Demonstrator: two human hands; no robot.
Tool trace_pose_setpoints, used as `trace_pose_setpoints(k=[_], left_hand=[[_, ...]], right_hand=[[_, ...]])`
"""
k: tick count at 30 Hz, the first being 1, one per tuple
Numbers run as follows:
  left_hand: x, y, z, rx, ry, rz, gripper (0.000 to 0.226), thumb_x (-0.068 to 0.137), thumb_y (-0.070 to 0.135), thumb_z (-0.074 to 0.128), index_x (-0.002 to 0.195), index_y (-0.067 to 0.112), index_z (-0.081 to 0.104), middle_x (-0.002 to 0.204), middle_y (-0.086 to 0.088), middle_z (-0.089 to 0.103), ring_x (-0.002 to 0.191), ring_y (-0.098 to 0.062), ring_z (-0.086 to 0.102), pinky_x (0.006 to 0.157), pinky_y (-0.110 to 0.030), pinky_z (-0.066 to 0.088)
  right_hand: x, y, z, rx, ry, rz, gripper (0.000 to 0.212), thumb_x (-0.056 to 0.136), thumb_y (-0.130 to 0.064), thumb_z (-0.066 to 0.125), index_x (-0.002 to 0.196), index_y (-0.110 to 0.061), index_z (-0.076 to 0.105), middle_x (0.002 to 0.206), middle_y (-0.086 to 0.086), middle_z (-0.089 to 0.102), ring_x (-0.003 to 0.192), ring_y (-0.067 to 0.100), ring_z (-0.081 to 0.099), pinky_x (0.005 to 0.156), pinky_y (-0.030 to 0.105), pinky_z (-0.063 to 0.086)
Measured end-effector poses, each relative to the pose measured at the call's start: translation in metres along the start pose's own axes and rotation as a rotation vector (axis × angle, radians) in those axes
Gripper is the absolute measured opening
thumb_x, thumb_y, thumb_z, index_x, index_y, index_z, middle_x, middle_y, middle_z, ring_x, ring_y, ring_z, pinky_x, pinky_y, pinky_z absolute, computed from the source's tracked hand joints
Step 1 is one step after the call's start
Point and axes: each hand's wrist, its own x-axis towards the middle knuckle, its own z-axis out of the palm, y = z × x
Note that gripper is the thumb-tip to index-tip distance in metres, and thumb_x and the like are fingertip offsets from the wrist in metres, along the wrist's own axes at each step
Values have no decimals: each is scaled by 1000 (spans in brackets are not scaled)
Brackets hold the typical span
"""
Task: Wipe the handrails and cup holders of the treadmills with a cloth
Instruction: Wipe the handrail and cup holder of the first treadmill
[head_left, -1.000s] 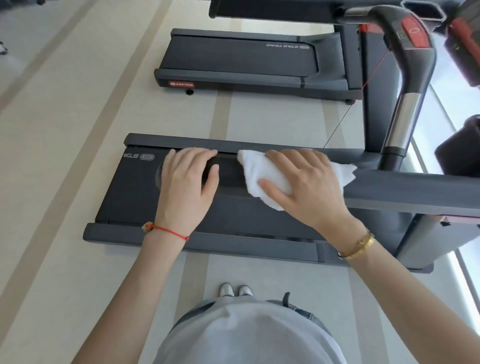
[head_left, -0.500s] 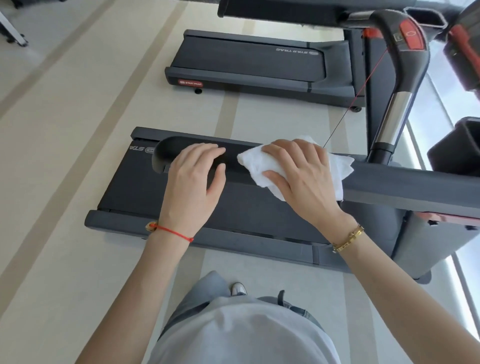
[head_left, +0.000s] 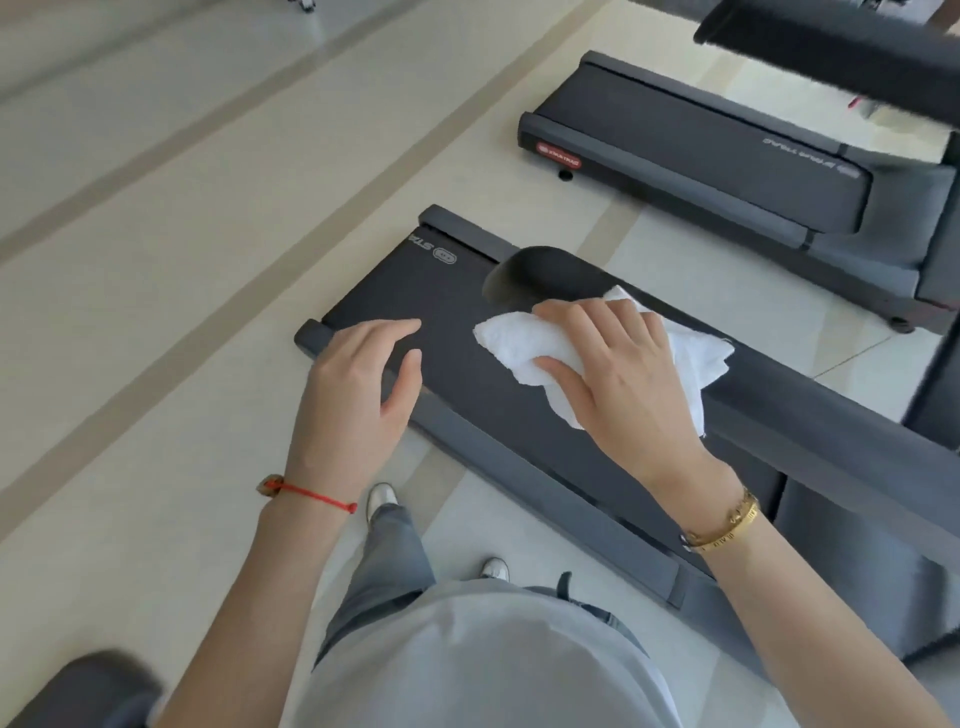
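Right hand (head_left: 618, 379) clutches the cloth (head_left: 524, 345) on the handrail (head_left: 810, 415); left hand (head_left: 358, 384) hovers loose, holding nothing. She'd best wrap the rounded rail end (head_left: 540, 273) just beyond the cloth.

The white cloth (head_left: 524, 345) is crumpled and lies draped over the dark grey handrail (head_left: 831, 415) of the nearer treadmill (head_left: 415, 291), just short of the rail's rounded free end. One loose corner of it pokes out past the rail's far edge. The handrail runs as a long straight bar above the treadmill's black belt, slanting across the deck.
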Motion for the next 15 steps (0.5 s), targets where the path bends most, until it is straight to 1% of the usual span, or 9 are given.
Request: trace_pose_setpoints(k=[1,4,8,11,15], left_hand=[[-2,-10,-6,15,12,-32,28,97,15,55,122,9,65,119,-4,67,113,-21,60,99,-28,44],[-9,-42,-25,51,51,-107,27,97,15,55,122,8,65,118,-6,68,110,-23,61,97,-32,48],[-13,-91,-51,88,108,-213,26,96,13,57,121,10,65,115,-5,68,108,-23,61,96,-38,50],[-11,-132,-75,111,144,-288,25,96,11,58,120,11,66,115,-3,68,108,-22,62,95,-39,49],[-3,-185,-112,153,182,-367,23,96,11,59,118,11,66,115,-2,69,108,-22,63,94,-41,50]], right_hand=[[6,-8,5,22,-33,-19,32,98,-32,51,124,-16,59,107,1,64,94,30,55,81,44,42],[28,-34,27,138,-148,-50,31,99,-33,51,126,-18,57,108,-1,63,91,26,54,82,41,42],[67,-73,68,321,-249,-77,28,99,-35,49,123,-20,53,102,-2,61,86,23,52,79,41,44],[104,-108,98,348,-293,-126,27,99,-34,50,121,-19,55,99,0,61,83,25,52,77,43,44],[156,-161,129,379,-329,-184,30,99,-36,50,122,-18,55,101,1,61,85,26,53,78,43,44]])
